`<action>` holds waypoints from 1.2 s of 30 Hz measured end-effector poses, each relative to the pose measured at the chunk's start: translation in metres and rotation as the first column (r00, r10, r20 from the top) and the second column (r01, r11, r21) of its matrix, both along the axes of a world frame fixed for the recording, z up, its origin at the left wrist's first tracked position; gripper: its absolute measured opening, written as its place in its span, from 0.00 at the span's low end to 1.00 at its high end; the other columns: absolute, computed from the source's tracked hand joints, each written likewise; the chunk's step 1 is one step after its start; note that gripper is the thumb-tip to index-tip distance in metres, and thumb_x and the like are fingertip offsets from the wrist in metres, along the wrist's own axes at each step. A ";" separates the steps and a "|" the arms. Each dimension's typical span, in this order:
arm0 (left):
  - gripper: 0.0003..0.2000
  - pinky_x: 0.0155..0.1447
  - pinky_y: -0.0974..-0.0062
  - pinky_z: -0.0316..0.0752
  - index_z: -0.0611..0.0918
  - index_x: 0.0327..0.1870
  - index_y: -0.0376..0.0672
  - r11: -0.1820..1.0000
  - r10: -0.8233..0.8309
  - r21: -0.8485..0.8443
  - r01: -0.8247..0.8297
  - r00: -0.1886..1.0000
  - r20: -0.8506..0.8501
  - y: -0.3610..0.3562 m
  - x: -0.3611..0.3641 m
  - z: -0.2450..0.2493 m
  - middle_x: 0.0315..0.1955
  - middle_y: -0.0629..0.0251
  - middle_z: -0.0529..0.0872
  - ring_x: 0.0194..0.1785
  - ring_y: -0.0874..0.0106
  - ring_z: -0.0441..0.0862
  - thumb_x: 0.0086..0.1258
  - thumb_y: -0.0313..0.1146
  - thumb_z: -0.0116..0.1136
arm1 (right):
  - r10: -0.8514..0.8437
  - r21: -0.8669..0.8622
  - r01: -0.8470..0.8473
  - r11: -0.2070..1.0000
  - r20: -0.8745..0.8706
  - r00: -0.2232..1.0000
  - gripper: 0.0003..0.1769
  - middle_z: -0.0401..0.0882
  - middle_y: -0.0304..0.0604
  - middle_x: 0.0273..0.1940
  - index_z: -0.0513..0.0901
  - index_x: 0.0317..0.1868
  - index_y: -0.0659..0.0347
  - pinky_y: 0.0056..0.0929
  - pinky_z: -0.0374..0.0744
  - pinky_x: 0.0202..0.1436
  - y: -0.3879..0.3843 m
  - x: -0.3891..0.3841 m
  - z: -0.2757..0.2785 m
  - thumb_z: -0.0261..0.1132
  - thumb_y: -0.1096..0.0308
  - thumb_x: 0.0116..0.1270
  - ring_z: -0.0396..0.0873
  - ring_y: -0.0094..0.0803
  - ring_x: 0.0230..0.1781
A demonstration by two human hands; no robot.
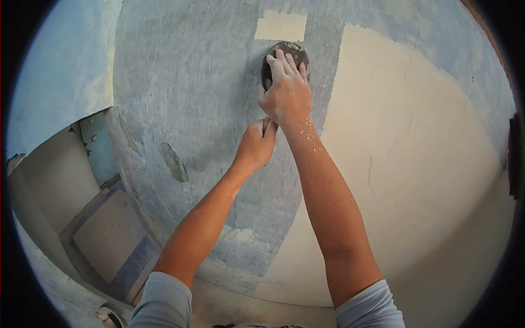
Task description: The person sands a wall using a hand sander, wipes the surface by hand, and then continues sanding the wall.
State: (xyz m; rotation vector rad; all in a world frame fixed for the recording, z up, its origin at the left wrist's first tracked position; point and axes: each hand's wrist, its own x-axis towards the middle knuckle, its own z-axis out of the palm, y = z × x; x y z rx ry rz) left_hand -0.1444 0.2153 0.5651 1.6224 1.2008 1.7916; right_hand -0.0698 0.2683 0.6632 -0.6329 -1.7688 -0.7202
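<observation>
A dark round sanding head [298, 53] lies against the grey, scraped wall [191, 82], just under a small cream patch [281, 26]. My right hand [289, 95] is spread over the back of this head, fingers pointing up and dusted white. Below it and to the left, my left hand [257, 143] is wrapped round a thin handle that shows only in part. The handle's join to the head is hidden behind my right hand. White specks cover my right wrist and forearm.
A large cream area [404, 136] with thin cracks fills the wall's right side. Blue paint [60, 65] covers the upper left. A chipped spot [175, 162] marks the grey wall. At the lower left is an opening with a blue door [98, 147].
</observation>
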 end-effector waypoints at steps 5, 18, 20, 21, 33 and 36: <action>0.24 0.39 0.59 0.72 0.79 0.35 0.30 0.999 0.037 0.027 -0.036 0.998 -0.056 0.002 -0.006 0.006 0.21 0.54 0.77 0.27 0.66 0.71 0.86 0.45 0.48 | -0.026 0.019 0.026 0.999 -0.008 1.000 0.34 0.74 0.51 0.77 0.79 0.70 0.58 0.50 0.62 0.86 0.001 -0.003 0.007 0.72 0.63 0.62 0.69 0.44 0.80; 0.23 0.21 0.76 0.58 0.70 0.34 0.47 0.987 -0.132 -0.087 0.136 0.990 0.047 -0.009 -0.013 0.106 0.20 0.78 0.65 0.19 0.81 0.60 0.86 0.57 0.47 | -0.036 0.076 0.033 0.997 0.028 0.999 0.22 0.79 0.54 0.71 0.81 0.59 0.64 0.54 0.66 0.82 0.006 -0.010 0.108 0.66 0.66 0.66 0.73 0.47 0.77; 0.23 0.21 0.76 0.57 0.69 0.34 0.48 0.989 -0.121 -0.078 0.125 0.991 0.055 -0.009 -0.009 0.103 0.20 0.78 0.65 0.19 0.81 0.60 0.86 0.57 0.47 | -0.042 0.056 0.040 0.998 0.026 0.999 0.21 0.78 0.54 0.72 0.81 0.59 0.64 0.55 0.66 0.82 0.006 -0.009 0.107 0.64 0.68 0.66 0.73 0.47 0.77; 0.23 0.21 0.76 0.57 0.68 0.33 0.48 0.991 -0.109 -0.066 0.113 0.992 0.065 -0.009 -0.008 0.101 0.21 0.78 0.66 0.19 0.81 0.60 0.86 0.57 0.47 | -0.042 0.064 0.040 0.997 0.020 0.999 0.21 0.78 0.54 0.72 0.81 0.59 0.64 0.55 0.66 0.82 0.006 -0.009 0.105 0.64 0.68 0.66 0.73 0.47 0.77; 0.23 0.22 0.64 0.67 0.75 0.33 0.35 0.995 -0.081 -0.052 0.085 0.994 0.074 -0.004 0.000 0.018 0.18 0.67 0.72 0.16 0.73 0.69 0.88 0.47 0.46 | -0.037 0.017 0.037 0.999 0.014 0.999 0.33 0.74 0.51 0.77 0.79 0.69 0.59 0.53 0.64 0.84 0.003 -0.002 0.017 0.72 0.65 0.63 0.69 0.46 0.80; 0.23 0.23 0.63 0.68 0.75 0.33 0.35 0.997 -0.070 -0.032 0.072 0.996 0.058 -0.003 0.000 0.010 0.18 0.66 0.73 0.17 0.73 0.70 0.87 0.46 0.46 | -0.024 0.020 0.024 1.000 0.016 1.000 0.32 0.74 0.51 0.77 0.79 0.69 0.58 0.53 0.64 0.84 0.000 0.000 0.012 0.72 0.65 0.63 0.69 0.45 0.80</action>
